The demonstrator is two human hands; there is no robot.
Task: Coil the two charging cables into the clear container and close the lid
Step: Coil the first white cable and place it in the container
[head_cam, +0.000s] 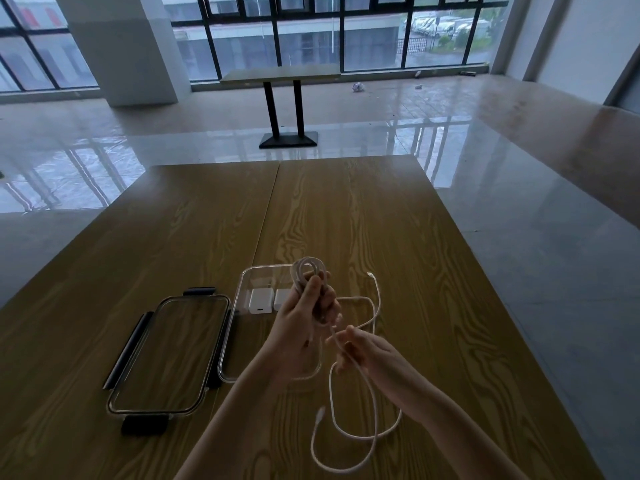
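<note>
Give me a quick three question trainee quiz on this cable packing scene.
1. True or false: the lid is on the clear container.
2. Which hand holds the coiled cable? A left hand, B right hand
3. What white items already sit in the container?

Key: 1 false, the lid lies beside it on the table. 2 A. 3 Two charger blocks.

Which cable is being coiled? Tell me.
The cable looped in the left hand, fed by the right hand. The other cable lies loose on the table.
</note>
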